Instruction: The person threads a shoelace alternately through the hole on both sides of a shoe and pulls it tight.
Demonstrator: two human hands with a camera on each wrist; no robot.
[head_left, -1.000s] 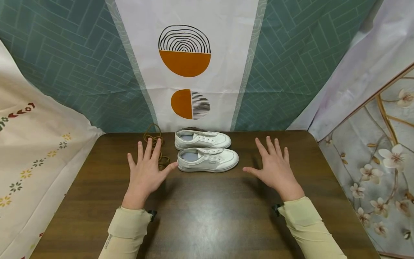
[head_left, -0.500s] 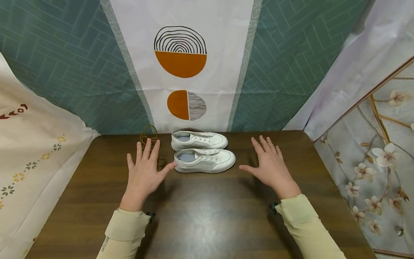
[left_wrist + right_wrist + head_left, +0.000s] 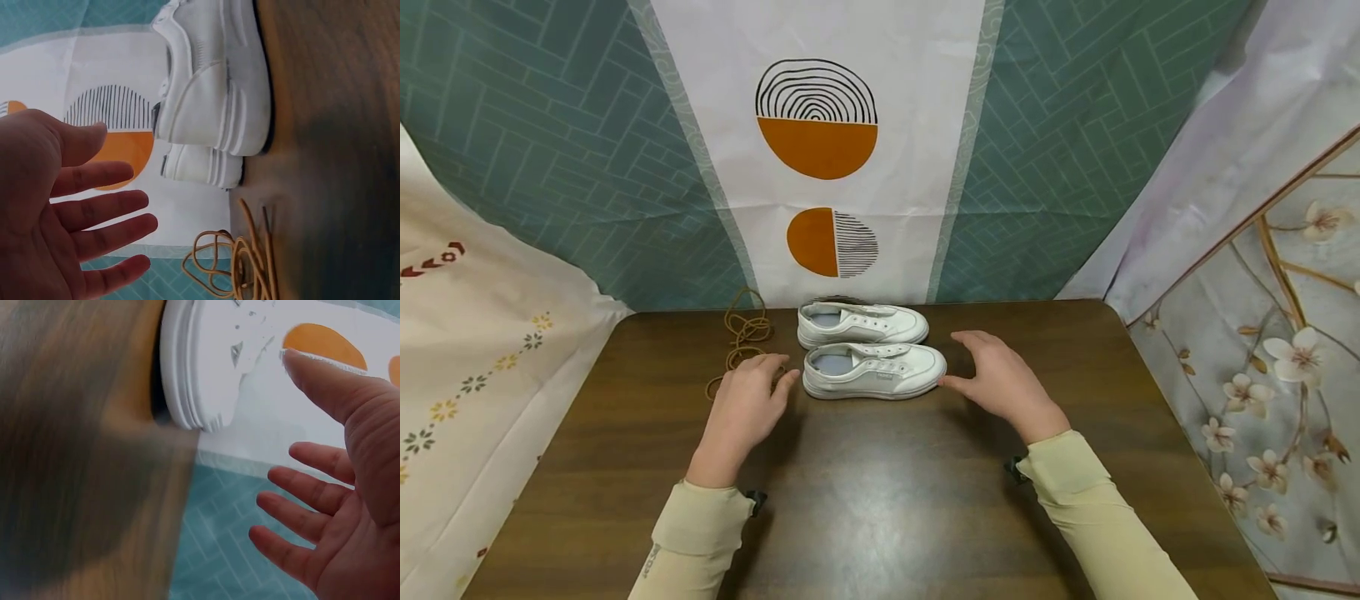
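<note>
Two white sneakers without laces lie side by side on the table, toes to the right. The near sneaker (image 3: 880, 375) has its heel by my left hand (image 3: 745, 417) and its toe by my right hand (image 3: 1003, 387). Behind it sits the far sneaker (image 3: 880, 325). Both hands hover with fingers relaxed and slightly bent, holding nothing. In the left wrist view, a gap separates my left hand from the near sneaker's heel (image 3: 194, 112). A brown shoelace (image 3: 748, 331) lies loosely coiled beyond my left hand, which partly hides it.
The dark wooden table (image 3: 865, 500) reaches a patterned cloth backdrop (image 3: 1037, 192) just behind the shoes. A cream cloth (image 3: 490, 350) hangs along the left side and a floral panel (image 3: 1277, 417) along the right.
Both hands go from spread fingers to bent ones. The right hand has moved left toward the near sneaker's toe. More of the brown shoelace shows now; the shoes stay put.
</note>
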